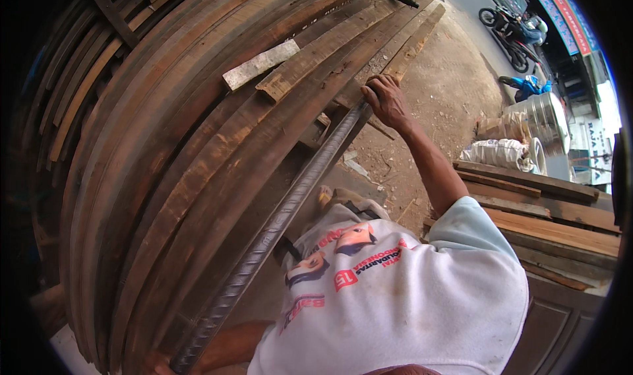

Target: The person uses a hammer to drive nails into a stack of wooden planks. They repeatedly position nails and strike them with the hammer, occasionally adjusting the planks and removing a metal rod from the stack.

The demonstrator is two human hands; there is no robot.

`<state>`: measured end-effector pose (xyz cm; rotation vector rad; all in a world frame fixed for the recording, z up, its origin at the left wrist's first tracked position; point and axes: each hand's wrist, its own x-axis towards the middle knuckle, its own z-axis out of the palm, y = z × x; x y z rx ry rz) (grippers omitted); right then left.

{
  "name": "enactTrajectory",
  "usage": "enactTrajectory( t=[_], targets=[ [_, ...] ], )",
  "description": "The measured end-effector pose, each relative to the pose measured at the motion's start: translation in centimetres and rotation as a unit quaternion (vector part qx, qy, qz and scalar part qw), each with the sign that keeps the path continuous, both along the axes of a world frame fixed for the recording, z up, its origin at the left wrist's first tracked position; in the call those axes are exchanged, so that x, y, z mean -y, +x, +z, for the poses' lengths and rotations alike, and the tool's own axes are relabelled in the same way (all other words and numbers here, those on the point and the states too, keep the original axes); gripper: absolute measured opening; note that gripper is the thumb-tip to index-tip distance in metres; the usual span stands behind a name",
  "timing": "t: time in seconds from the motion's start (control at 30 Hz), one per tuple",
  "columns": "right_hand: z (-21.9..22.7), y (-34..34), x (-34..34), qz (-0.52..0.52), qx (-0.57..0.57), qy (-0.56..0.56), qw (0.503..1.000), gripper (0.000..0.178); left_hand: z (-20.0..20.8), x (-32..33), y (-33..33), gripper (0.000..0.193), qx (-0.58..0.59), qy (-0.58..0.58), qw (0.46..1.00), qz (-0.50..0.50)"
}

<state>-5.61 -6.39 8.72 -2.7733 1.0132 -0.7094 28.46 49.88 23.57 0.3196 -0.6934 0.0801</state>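
Okay, biggest thing we've got is the stack of planks [142, 144], brown wood sweeping from about 8 o'clock up to 12, the lens bending the long edges into arcs. Some faces look smooth and dark, others rough and scuffed. Next is the white shirt [409, 302] at 5 o'clock: soft, creased cloth with red and dark prints.

Then there's the bar [273, 226], running from about 1 o'clock down to 7 beside the stack. It's long, straight and dark with a bit of sheen, slanted ridges repeating all along it; we can't tell if it's metal or finished wood. Up at 11 o'clock a short pale block [260, 63] with a chipped-looking face lies on the planks.

Hands: the right hand [390, 103], at 1 o'clock, is clamped over the bar's upper end. The left hand [160, 364] is by the lower end at 7 o'clock, but it's dark and cut by the rim, so we can't tell how it's closed.

As for the place, sandy, littered ground [455, 62] spreads toward 2 o'clock. More rough boards [554, 210] are piled at 3 o'clock, and a motorcycle [511, 38] is out past the sand at 2.
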Motion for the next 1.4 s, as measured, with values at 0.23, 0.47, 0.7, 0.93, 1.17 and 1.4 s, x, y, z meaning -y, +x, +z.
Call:
enactTrajectory(
  t=[0.23,0.47,0.7,0.93,1.17,1.4],
  targets=[
    [0.0,-0.2,-0.2,-0.003,0.009,0.003,1.000,0.025,-6.6,-2.1,0.5,0.045,-0.066,0.037,0.996,0.046],
    [5.8,4.3,-6.5,0.106,-0.001,0.021,0.994,0.050,-7.7,-3.5,-0.3,0.047,-0.081,0.067,0.989,0.108],
    [5.6,10.7,-17.4,0.402,-0.063,0.115,0.906,0.038,-0.8,-2.8,-1.0,0.048,-0.026,0.175,0.936,0.304],
    [6.0,10.6,-16.4,0.383,-0.018,0.096,0.919,0.024,5.7,-2.3,0.1,0.047,0.042,0.047,0.998,0.025],
    [7.5,10.1,-14.7,0.354,0.015,0.110,0.929,0.031,9.6,4.3,-1.7,0.040,-0.015,0.018,0.994,0.103],
    [7.6,9.9,-15.5,0.316,-0.060,0.113,0.940,0.032,8.2,0.6,-1.3,0.036,0.054,0.082,0.989,0.107]
  ],
)
